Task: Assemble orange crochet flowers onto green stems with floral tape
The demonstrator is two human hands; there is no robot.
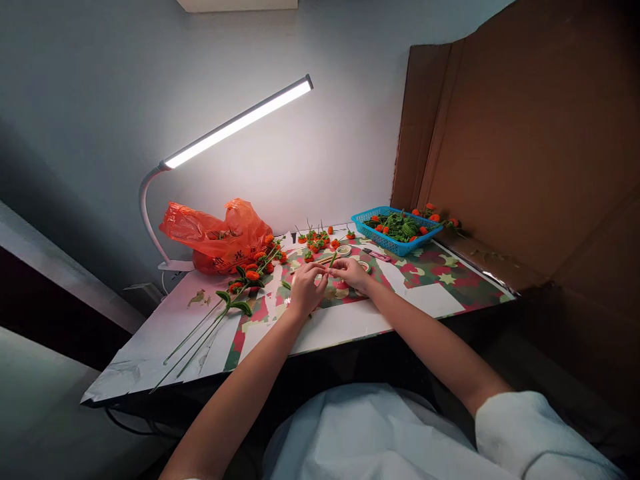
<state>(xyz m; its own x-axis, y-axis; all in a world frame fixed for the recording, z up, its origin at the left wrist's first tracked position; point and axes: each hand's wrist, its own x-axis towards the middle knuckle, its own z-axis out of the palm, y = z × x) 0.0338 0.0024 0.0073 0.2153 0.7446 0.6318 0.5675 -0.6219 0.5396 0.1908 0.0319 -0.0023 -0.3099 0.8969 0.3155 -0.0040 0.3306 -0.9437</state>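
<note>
My left hand [307, 288] and my right hand [350, 273] meet over the middle of the table, fingertips pinched together. Between them a small fuzzy green strip [333, 259] sticks up; it looks like pipe cleaner, and its lower end is hidden by the fingers. Just beyond the hands lie a tape roll [343, 251] and several small orange flowers [315, 241] with green bases. A second roll [367, 267] is partly covered by my right hand. To the right of these rests a pink utility knife [376, 255].
Long-stemmed orange flowers [253, 275] with green leaves lie left of my hands, beside an orange plastic bag [215, 233]. A blue basket [400, 248] of green pieces and orange flowers stands at the back right. A lit lamp [240, 123] arches above; cardboard [500, 133] walls the right side.
</note>
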